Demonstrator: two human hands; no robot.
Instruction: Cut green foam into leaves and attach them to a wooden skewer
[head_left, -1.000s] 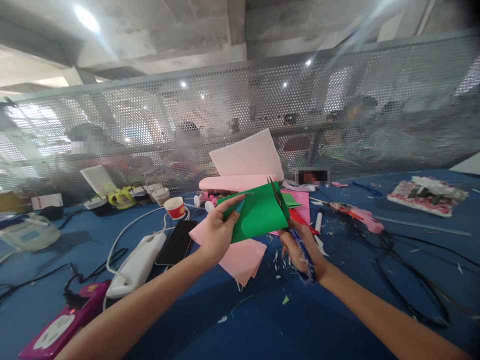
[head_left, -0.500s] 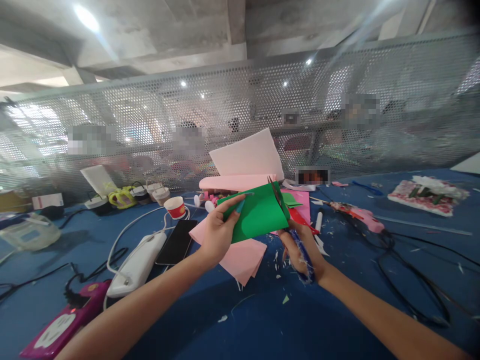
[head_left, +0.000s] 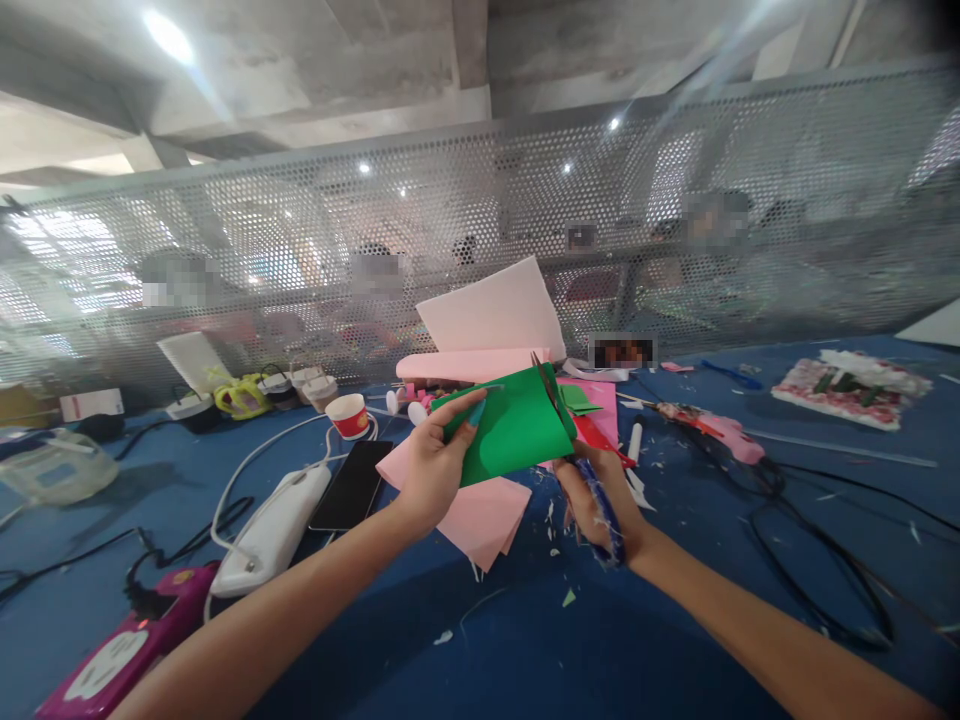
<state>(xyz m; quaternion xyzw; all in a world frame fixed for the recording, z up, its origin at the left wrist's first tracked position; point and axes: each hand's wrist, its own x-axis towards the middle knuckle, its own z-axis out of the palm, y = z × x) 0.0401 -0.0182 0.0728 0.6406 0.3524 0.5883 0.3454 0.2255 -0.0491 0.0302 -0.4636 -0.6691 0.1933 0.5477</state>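
Note:
A green sheet, folded or doubled over, is pinched at its left edge by my left hand, thumb on top. My right hand is closed round the scissors, whose blue handles look frayed or wrapped. The scissor blades point up and away at the sheet's right edge, with the green material between or against them. Pink sheets lie on the table under the green one. Just behind my right hand are a red piece and a smaller green piece.
A phone, a white power strip and a paper cup are on the left. On the right lie a pink glue gun with its black cord and a white marker. A perforated metal screen stands behind.
The scissor blades look closer together at the sheet's right edge than before. Both hands keep nearly the same place; the whole view has shifted slightly.

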